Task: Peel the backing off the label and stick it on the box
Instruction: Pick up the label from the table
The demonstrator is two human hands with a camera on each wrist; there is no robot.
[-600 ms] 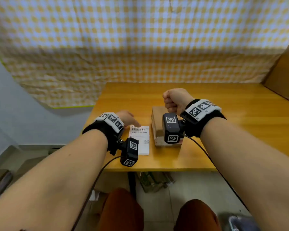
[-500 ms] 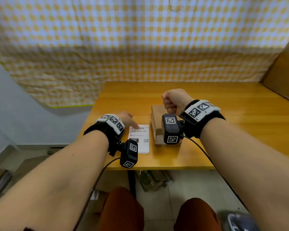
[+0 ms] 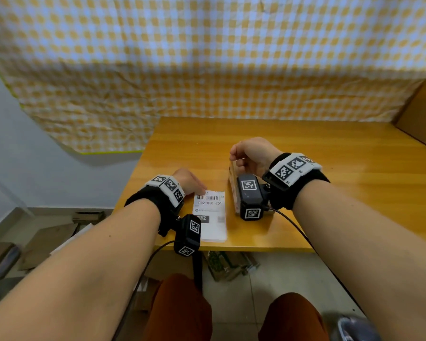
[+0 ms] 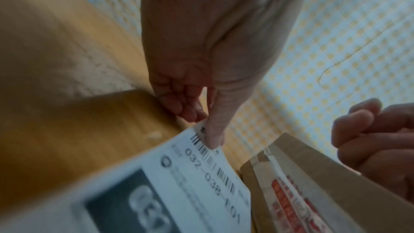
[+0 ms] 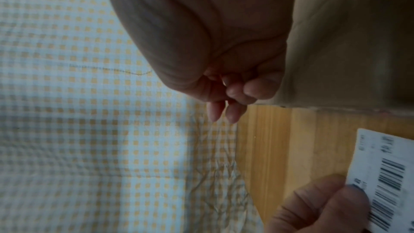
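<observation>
A white label (image 3: 210, 207) with a barcode and "032-038-E01" lies on the wooden table (image 3: 342, 173) near its front edge. My left hand (image 3: 190, 180) is at the label's far left corner. In the left wrist view the thumb (image 4: 215, 130) lies on top of the label (image 4: 201, 183) and the fingers curl beneath that corner. A flat brown cardboard box (image 3: 232, 185) with red-printed tape (image 4: 289, 199) sits just right of the label. My right hand (image 3: 251, 153) is a curled fist resting on the box (image 5: 347, 42) and holds nothing I can see.
A yellow-and-white checked cloth (image 3: 207, 70) hangs behind the table. A large cardboard panel (image 3: 423, 114) leans at the far right. The table's front edge (image 3: 256, 248) runs just below the label. Cardboard scraps lie on the floor at the left.
My left hand has settled onto the label's far left corner and now pinches it. The right fist has stayed on the box.
</observation>
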